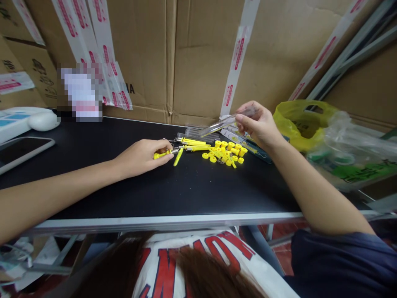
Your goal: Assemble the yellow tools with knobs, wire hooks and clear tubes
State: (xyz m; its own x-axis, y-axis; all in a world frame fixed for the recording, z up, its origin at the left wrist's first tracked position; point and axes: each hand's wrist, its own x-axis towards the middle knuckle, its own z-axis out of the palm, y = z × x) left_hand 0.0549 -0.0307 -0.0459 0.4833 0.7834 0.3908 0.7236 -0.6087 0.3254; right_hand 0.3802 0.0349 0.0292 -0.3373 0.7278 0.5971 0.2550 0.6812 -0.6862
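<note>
Your left hand (141,157) lies low on the black desk (124,186), its grip closed around one yellow pen-like piece (161,154) with a metal tip, pinched between thumb and fingers at the near edge of the row of assembled yellow pieces (194,143). Your right hand (260,124) is raised above the desk, its grip pinched narrow on a clear plastic sleeve (223,121) that slants down and to the left towards the row.

Just right of the row sits a loose heap of small yellow caps (226,151), with what look like small springs mixed in, though these are too small to tell for sure. Behind them lie flat packets (242,138), and further right a yellow plastic bag (300,122) and a clear bag (350,145) crowd the desk's end. A phone (21,149) rests far to the left.

The risks, as I judge them: the caps are round and lie loose, so a sweep of your left wrist or forearm across the desk could scatter them or roll some off the front edge. The sleeve is thin and held only at one end, so it may sag or buckle if you push the piece in off-line. The yellow piece is held near its end, and a pinch that light could let it twist or slip. A single stray yellow part (178,158) lies just beside your left fingers and is easily knocked.
</note>
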